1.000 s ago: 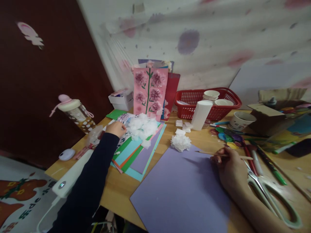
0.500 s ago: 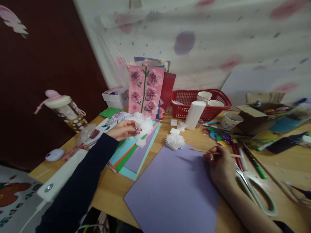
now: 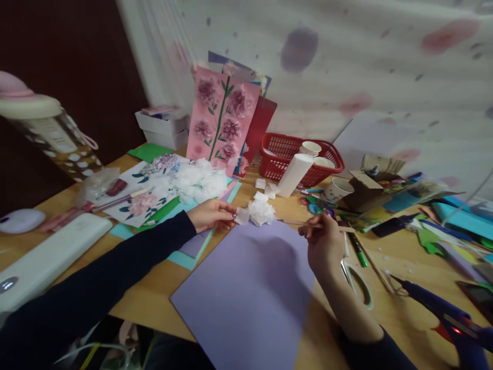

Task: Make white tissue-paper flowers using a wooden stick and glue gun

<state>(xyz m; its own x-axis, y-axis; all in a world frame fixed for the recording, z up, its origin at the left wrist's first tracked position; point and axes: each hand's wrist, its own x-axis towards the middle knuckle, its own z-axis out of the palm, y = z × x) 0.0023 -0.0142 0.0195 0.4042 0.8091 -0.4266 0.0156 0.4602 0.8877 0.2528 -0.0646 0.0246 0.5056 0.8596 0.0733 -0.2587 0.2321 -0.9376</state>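
Between the thumb and fingers of my left hand is a small square of white tissue paper. Just right of it, a ruffled white tissue-paper flower sits at the top corner of a purple paper sheet. My right hand pinches a thin wooden stick, its narrow end pointing left toward the flower. Whether the stick is a paintbrush I cannot tell. A loose heap of white tissue pieces lies beyond my left hand, on coloured papers.
A pink flower picture leans at the back beside a red basket with paper cups. Scissors, paint pots and a glue gun lie to the right. A bottle and a white power bank stand left.
My left hand has moved right and nearer from the tissue heap, bringing one small tissue square beside the flower. My right hand still holds the stick. The view has turned down and right.
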